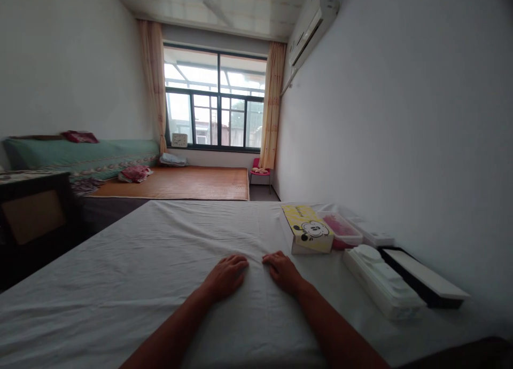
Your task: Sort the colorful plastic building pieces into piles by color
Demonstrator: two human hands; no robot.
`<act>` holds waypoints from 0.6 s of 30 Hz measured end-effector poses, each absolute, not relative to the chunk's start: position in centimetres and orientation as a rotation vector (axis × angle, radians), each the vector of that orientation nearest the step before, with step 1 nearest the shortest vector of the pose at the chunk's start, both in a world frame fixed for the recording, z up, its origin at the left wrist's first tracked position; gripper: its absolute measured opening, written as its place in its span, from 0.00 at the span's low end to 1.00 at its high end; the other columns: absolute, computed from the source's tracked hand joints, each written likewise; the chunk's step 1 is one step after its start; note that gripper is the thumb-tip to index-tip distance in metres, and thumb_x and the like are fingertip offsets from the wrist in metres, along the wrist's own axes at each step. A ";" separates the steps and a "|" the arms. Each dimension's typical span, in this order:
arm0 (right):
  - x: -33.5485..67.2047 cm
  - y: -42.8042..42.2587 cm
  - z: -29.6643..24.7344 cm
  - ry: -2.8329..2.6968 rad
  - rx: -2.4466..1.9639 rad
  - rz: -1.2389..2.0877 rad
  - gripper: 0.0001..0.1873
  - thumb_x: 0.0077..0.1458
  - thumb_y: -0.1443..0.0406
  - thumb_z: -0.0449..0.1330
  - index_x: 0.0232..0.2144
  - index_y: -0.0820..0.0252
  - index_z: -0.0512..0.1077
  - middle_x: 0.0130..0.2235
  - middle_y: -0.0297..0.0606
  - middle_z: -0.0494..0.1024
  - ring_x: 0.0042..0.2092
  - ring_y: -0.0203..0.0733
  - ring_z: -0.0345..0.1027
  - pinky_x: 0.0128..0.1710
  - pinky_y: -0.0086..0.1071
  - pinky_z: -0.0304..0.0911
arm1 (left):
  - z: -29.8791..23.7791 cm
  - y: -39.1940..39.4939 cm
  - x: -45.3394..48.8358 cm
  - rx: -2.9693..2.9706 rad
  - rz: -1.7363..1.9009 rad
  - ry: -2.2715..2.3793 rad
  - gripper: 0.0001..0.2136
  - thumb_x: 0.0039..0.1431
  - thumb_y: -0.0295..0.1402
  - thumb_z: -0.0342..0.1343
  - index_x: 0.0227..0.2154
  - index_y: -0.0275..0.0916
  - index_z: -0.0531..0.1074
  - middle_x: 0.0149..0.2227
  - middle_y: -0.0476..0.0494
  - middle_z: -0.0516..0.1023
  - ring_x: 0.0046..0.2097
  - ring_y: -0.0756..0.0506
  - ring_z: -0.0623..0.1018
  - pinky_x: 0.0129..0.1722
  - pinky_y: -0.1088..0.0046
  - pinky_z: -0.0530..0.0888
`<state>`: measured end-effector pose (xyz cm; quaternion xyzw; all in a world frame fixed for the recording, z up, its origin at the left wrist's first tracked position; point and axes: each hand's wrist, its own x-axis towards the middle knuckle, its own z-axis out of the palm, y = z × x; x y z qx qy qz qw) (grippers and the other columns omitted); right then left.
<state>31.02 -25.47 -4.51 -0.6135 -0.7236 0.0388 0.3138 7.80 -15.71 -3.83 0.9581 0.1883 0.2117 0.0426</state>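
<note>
Two hands flat, palms down, side by side: left hand [225,275], right hand [282,271], fingers loosely extended, holding nothing. Sheet [160,251] under both, stretching ahead; box [306,229] right-forward, nearer right hand.

white sheet [140,262], yellow cartoon-printed box [306,228]

On the bed [160,251] the left grip [226,275] and right grip [282,270] lie side by side, a tissue box [306,229] at one o'clock beyond them, a tub [342,230] on its right.
</note>
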 end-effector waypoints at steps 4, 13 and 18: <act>30.6 -25.4 -4.3 -1.931 -1.647 0.081 0.22 0.49 0.74 0.53 0.44 0.50 0.72 0.49 0.32 0.76 0.52 0.42 0.64 0.52 0.36 0.58 | -3.4 -15.8 7.9 2.933 0.640 0.581 0.17 0.57 0.29 0.48 0.49 0.46 0.69 0.52 0.46 0.72 0.53 0.43 0.70 0.55 0.65 0.66; 38.0 -36.7 3.8 -1.692 -1.679 -0.398 0.18 0.56 0.65 0.52 0.49 0.51 0.69 0.51 0.38 0.74 0.53 0.45 0.64 0.54 0.41 0.57 | -3.5 -15.3 7.8 2.966 0.578 0.610 0.17 0.60 0.29 0.45 0.51 0.46 0.69 0.52 0.46 0.73 0.54 0.44 0.70 0.55 0.64 0.66; 56.2 -47.9 6.4 -0.942 -2.171 -0.683 0.22 0.57 0.59 0.48 0.49 0.61 0.70 0.49 0.48 0.74 0.53 0.53 0.63 0.55 0.46 0.56 | -1.1 -17.2 10.7 3.064 0.432 0.574 0.14 0.56 0.25 0.46 0.38 0.44 0.74 0.44 0.45 0.77 0.47 0.42 0.75 0.49 0.61 0.68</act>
